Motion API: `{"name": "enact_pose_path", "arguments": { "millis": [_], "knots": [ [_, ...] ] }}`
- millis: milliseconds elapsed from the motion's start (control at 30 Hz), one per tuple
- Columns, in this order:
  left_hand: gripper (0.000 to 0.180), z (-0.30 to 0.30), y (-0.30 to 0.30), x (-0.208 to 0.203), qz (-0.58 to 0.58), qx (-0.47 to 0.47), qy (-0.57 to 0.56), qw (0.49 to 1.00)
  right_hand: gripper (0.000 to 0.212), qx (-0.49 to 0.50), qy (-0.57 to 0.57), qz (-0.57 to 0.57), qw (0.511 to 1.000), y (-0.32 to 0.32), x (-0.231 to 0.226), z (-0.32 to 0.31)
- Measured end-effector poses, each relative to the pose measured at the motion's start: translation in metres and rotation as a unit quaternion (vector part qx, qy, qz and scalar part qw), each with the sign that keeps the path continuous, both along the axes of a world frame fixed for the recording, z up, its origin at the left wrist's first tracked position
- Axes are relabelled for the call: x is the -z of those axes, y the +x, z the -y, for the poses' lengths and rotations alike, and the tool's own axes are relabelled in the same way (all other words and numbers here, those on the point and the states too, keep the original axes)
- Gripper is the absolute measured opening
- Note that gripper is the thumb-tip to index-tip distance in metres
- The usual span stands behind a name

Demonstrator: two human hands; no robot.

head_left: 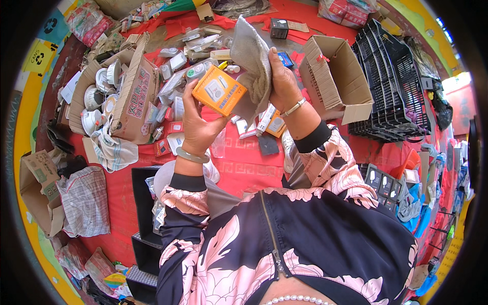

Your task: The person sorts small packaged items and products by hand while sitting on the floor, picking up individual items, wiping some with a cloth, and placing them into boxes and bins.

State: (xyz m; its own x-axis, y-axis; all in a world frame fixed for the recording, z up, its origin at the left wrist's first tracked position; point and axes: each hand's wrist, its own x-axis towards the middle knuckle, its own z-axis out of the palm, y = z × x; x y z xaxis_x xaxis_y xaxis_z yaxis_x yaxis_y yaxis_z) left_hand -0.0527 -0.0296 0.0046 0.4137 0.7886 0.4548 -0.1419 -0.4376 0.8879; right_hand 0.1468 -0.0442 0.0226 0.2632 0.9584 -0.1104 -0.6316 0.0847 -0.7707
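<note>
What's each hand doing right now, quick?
Left hand: closed around the edges of a small orange cardboard box.
Right hand: holding a gray cloth.

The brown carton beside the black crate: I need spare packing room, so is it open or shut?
Open: one flap of the brown carton is folded outward, and its inside shows.

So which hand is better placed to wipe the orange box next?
Right, probably: your right hand holds the gray cloth, while your left hand holds the orange box.
</note>
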Motion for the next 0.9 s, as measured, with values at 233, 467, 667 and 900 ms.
{"name": "enact_pose_path", "arguments": {
  "millis": [233, 467, 667, 900],
  "knots": [
    [0.089, 0.002, 0.000, 0.001, -0.034, -0.013, -0.002, 0.999, 0.057, -0.040, -0.041, 0.061, 0.996, -0.004, -0.002, 0.003],
    [0.058, 0.002, 0.012, 0.028, -0.214, -0.020, 0.149, 0.965, 0.055, -0.041, 0.115, 0.769, 0.627, -0.057, 0.015, 0.021],
    [0.065, 0.006, 0.005, 0.017, -0.205, 0.069, -0.008, 0.976, 0.048, 0.021, 0.037, 0.677, 0.734, -0.059, 0.033, 0.013],
    [0.081, 0.012, 0.009, 0.023, -0.168, 0.053, 0.098, 0.979, 0.046, -0.052, -0.084, 0.374, 0.922, -0.019, 0.059, -0.020]
  ]
}}
